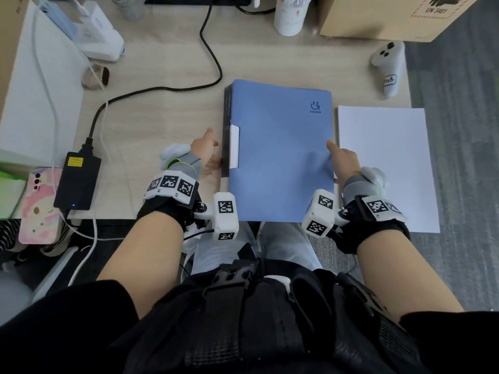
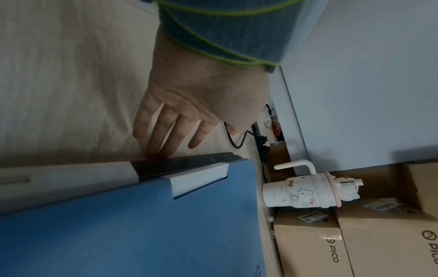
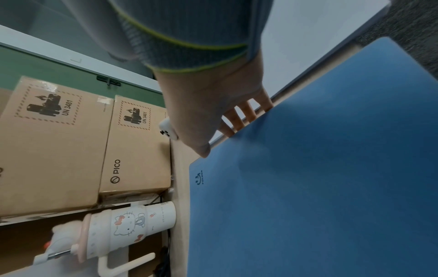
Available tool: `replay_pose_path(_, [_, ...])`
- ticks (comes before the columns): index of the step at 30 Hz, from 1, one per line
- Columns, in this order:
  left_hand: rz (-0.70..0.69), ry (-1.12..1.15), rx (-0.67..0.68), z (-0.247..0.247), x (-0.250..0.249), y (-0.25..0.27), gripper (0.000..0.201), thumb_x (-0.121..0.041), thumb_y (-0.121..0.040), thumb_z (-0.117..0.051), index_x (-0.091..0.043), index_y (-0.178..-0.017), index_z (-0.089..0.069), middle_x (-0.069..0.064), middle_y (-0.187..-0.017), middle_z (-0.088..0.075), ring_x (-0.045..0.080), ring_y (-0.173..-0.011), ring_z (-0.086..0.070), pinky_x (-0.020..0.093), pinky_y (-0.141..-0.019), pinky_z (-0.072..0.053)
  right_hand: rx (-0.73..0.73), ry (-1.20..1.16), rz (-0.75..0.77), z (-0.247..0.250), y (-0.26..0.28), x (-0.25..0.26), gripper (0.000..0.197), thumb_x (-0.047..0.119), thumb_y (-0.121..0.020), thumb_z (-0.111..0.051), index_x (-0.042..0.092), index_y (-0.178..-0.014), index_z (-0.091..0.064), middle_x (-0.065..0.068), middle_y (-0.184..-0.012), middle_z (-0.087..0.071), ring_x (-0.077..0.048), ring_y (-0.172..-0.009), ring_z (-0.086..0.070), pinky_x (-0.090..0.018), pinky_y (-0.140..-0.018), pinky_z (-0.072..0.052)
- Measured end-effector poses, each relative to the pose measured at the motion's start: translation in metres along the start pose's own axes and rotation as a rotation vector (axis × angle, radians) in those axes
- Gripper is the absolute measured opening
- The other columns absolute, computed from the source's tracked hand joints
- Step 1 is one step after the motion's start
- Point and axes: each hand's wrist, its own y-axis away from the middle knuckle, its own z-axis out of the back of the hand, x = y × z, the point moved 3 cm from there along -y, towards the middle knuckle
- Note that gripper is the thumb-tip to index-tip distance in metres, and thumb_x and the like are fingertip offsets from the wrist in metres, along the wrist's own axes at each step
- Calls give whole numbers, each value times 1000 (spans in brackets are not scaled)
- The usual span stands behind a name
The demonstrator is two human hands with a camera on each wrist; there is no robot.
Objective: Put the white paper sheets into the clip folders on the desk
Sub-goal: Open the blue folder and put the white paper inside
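A blue clip folder (image 1: 280, 157) lies closed on the desk, dark spine (image 1: 226, 136) to the left, with a white label tab (image 1: 234, 147) on it. My left hand (image 1: 206, 149) is flat beside it, straight fingertips (image 2: 154, 148) touching the spine (image 2: 177, 165). My right hand (image 1: 341, 160) is at the folder's right edge, thumb (image 3: 201, 148) on top of the blue cover (image 3: 320, 187) and fingers tucked under that edge. A stack of white paper sheets (image 1: 386, 163) lies just right of the folder, overhanging the desk's front edge.
A black cable (image 1: 210, 49) runs to a power adapter (image 1: 77, 182) beside a pink phone (image 1: 40, 203) at the left. A white cup (image 1: 290, 14), a cardboard box (image 1: 391, 17) and a white controller (image 1: 388, 66) stand at the back. A white box (image 1: 40, 90) fills the far left.
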Motion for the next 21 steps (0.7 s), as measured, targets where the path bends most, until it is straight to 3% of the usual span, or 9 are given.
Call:
replay_pose_path(2, [-6, -16, -11, 0, 0, -5, 56, -50, -97, -19, -16, -128, -51, 18, -112, -63, 30, -102, -60, 39, -90, -44, 2, -10, 0, -1, -5, -1, 43, 50, -89, -45, 12, -107, -55, -6, -97, -53, -30, -101, -52, -48, -101, -43])
replay_pose_path(3, [-13, -18, -21, 0, 0, -8, 55, -49, -97, -20, -15, -127, -51, 18, -110, -63, 30, -101, -60, 39, -89, -44, 2, -18, 6, -1, -7, 0, 43, 49, -88, -47, 11, -105, -55, -6, -95, -53, -30, -99, -52, -46, -100, -43])
replay_pose_path(5, [-38, -23, -43, -2, -1, -12, 52, -46, -98, -23, -14, -125, -53, 15, -107, -62, 29, -96, -60, 37, -86, -43, -5, -45, 37, -1, -9, 2, 35, 46, -85, -50, 11, -88, -55, -4, -81, -51, -27, -85, -49, -40, -89, -44])
replay_pose_path(7, [-81, -3, -79, -2, -8, -13, 46, -41, -97, -27, -13, -122, -55, 11, -103, -59, 27, -86, -56, 33, -80, -42, -16, -91, 70, 0, -10, 7, 36, 46, -75, -51, 11, -78, -56, -4, -80, -49, -24, -77, -44, -37, -79, -42])
replay_pose_path(9, [-113, 46, -76, -4, -10, -17, 39, -36, -95, -32, -14, -113, -59, 6, -94, -58, 21, -70, -52, 27, -67, -39, -15, -128, 98, 2, -11, 6, 49, 47, -70, -51, 3, -89, -61, -5, -85, -50, -21, -78, -45, -37, -78, -45])
replay_pose_path(11, [-160, 70, -55, -8, -10, -20, 31, -36, -93, -37, -18, -93, -62, 4, -88, -55, 19, -61, -46, 24, -61, -35, -7, -178, 123, 3, -10, 5, 42, 42, -77, -52, 2, -90, -58, -5, -87, -50, -21, -78, -46, -33, -71, -45])
replay_pose_path(14, [-243, 54, -97, -12, -4, -27, 25, -30, -88, -46, -21, -68, -56, 6, -87, -55, 24, -73, -47, 29, -70, -38, -8, -246, 170, 6, -12, -5, 19, 32, -88, -52, 14, -82, -54, -3, -90, -56, -19, -78, -50, -25, -62, -45])
replay_pose_path(18, [-370, 85, -147, -20, 10, -36, 19, -31, -75, -50, -19, -60, -53, 7, -82, -53, 22, -77, -45, 35, -74, -40, -23, -329, 266, 5, -14, -21, 17, 31, -91, -53, 18, -79, -54, -1, -88, -58, -15, -68, -49, -22, -57, -42])
replay_pose_path(21, [-448, 96, -161, -26, 16, -27, 19, -33, -74, -49, -22, -59, -49, 5, -82, -52, 18, -78, -43, 33, -74, -40, -36, -368, 318, 4, -16, -27, 16, 28, -90, -54, 17, -78, -55, 0, -83, -59, -14, -62, -48, -15, -46, -40])
